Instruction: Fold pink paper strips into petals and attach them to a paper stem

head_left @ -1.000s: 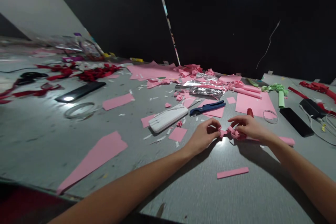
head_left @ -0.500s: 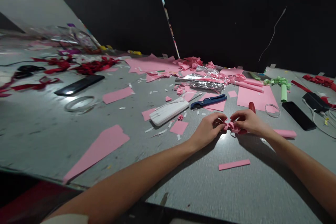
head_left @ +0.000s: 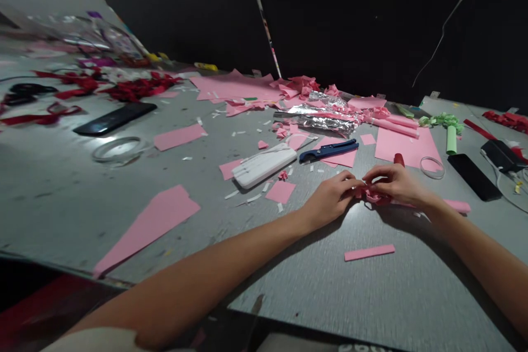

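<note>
A looped, folded strip of pink paper (head_left: 374, 197) lies between my hands, just above the grey table. My left hand (head_left: 332, 199) pinches its left end, thumb and fingers together. From the other side, the closed fingers of my right hand (head_left: 396, 182) grip it and hide part of it. Behind my right hand stands the red end of a small object (head_left: 399, 159), mostly covered. A rolled pink paper tube (head_left: 458, 207) reaches out beyond my right wrist. Nearer to me, a flat pink paper strip (head_left: 369, 253) rests on the table.
Blue-handled cutters (head_left: 329, 150) and a white power bank (head_left: 264, 166) lie left of my hands. Crumpled foil (head_left: 325, 122) and pink scraps spread behind them. At right are a black phone (head_left: 474, 177), a clear ring (head_left: 432, 168) and a green paper roll (head_left: 451, 140).
My fingertips have come closer together over the pink paper, covering more of it. The camera view has shifted slightly; the things on the table stay in place.
</note>
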